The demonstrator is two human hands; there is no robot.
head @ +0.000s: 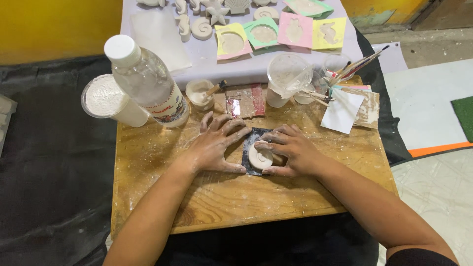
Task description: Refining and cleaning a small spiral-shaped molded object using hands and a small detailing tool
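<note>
Right hand: fingers curled around a round plaster cast, holding it by the rim from the right; thumb low at its near edge.
Plaster cast: pale, matte disc with a spiral shell relief; sits on the dark sheet, near the middle of the board.
Left hand: fingers spread, palm flat, pressing down on the left edge of the dark sheet; dusted white.
Dark sheet: small black square, looks like abrasive paper; lies flat between both hands, partly covered by them.
Wooden board: light grain, smeared with white powder; carries everything the hands work on.
Bottle: clear plastic, white cap, stands at the back left of the board.
Powder tub: round, full of fine white powder, just left of the bottle.
Small cup: holds white paste with a stick leaning in it.
Clear cups: cloudy with residue, behind the right hand.
Brushes: thin handles, bundled at the back right.
Silicone moulds: yellow, green and pink squares on the far grey sheet, beside finished white shell casts.
</note>
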